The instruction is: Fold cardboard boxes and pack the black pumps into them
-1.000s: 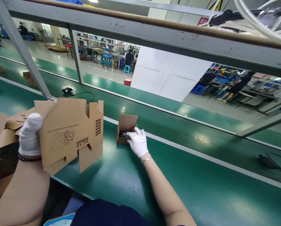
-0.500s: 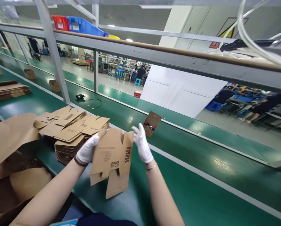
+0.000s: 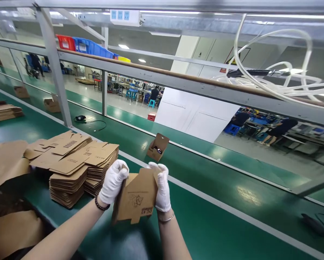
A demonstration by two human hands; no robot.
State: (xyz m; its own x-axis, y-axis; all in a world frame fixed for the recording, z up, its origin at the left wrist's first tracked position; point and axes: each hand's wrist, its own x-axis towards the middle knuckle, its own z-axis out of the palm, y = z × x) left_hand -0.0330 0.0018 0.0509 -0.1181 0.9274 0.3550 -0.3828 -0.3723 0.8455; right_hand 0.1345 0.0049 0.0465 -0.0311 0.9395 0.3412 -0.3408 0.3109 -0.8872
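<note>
Between my two white-gloved hands is a brown cardboard box blank [image 3: 137, 200], its sides bent up and its printed panel facing me. My left hand [image 3: 113, 182] is closed on its left side panel, the thumb on top. On the right side, my right hand [image 3: 162, 186] grips the other folded panel, with part of the fingers hidden behind the card. To the left lie stacks of flat cardboard box blanks [image 3: 69, 177]. Beyond my hands, an open cardboard box [image 3: 158, 147] with something dark inside stands on the green conveyor belt.
A metal shelf frame [image 3: 156, 77] crosses in front, carrying blue bins [image 3: 93, 47] and clear hoses [image 3: 273, 83]. A small black device with a cord [image 3: 80, 118] rests on the belt. Brown wrapping paper [image 3: 7, 159] lies at left. People sit at distant benches.
My right hand has closed on the blank's right side. The side panels have been bent up from flat. The view has tilted up, showing more of the upper shelf.
</note>
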